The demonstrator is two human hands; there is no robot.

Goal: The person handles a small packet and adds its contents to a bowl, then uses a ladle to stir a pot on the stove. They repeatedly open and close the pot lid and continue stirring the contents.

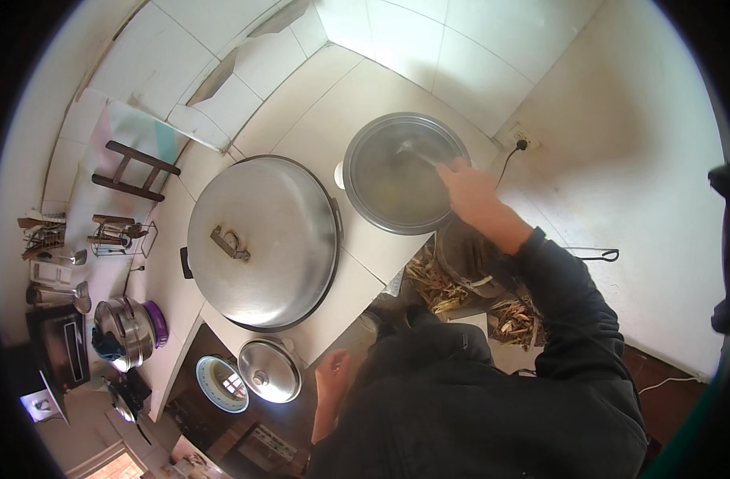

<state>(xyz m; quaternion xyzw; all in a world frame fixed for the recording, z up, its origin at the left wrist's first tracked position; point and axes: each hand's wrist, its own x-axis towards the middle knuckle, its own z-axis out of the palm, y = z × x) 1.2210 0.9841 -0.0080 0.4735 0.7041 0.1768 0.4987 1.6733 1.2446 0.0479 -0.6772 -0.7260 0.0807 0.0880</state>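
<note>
My right hand (pixel 468 188) grips the handle of a metal spoon or ladle (pixel 421 154), whose head reaches into a round grey pot (pixel 348 197). Steam blurs the cloudy liquid (pixel 395 185) inside, so its contents cannot be told. Low beside my body hangs my left hand (pixel 333 370), its fingers curled and nothing visible in them. A small shiny pot lid (pixel 272 368) with a round knob lies nearest to it, apart from the fingers. Left of the steaming pot, a large domed metal lid (pixel 269 209) covers a wide wok set into the tiled stove top (pixel 365 263).
A blue-rimmed basin (pixel 206 374) stands beyond the small lid. Dry stalks (pixel 436 281) and wood chips (pixel 517 320) lie on the floor below the counter. Steel pots (pixel 125 329), utensil racks (pixel 122 236) and a wooden rack (pixel 134 170) line the left side. A plugged-in cord (pixel 508 161) hangs at the right wall.
</note>
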